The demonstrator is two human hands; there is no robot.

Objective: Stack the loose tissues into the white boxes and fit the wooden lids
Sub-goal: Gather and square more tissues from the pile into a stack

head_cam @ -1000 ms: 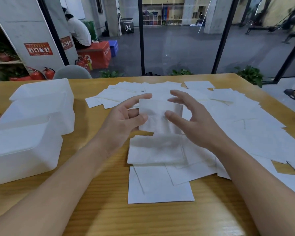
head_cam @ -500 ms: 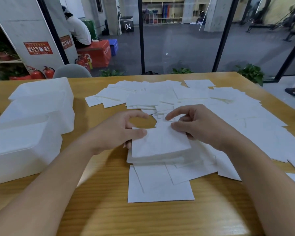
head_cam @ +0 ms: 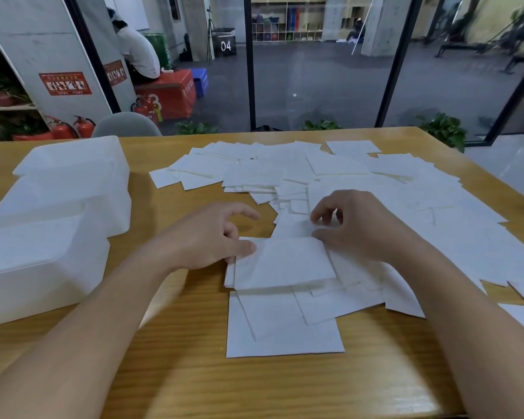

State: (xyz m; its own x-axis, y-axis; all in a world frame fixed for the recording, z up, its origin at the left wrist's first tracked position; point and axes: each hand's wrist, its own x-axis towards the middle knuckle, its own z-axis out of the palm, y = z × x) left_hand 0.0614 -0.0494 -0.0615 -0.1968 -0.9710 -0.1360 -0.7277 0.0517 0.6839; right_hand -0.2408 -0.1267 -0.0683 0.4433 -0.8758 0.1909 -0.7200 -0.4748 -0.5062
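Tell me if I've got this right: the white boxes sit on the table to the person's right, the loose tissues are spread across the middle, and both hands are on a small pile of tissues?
Not quite. The head view shows the white boxes on the person's left, not the right. The rest holds: loose tissues are spread across the middle of the table, and the left hand and right hand are both on a small pile of tissues.

The near white box (head_cam: 37, 267) runs off the left edge. The right hand (head_cam: 363, 225) hides tissues (head_cam: 375, 182) beneath it. The red sign (head_cam: 64, 83) is unreadable.
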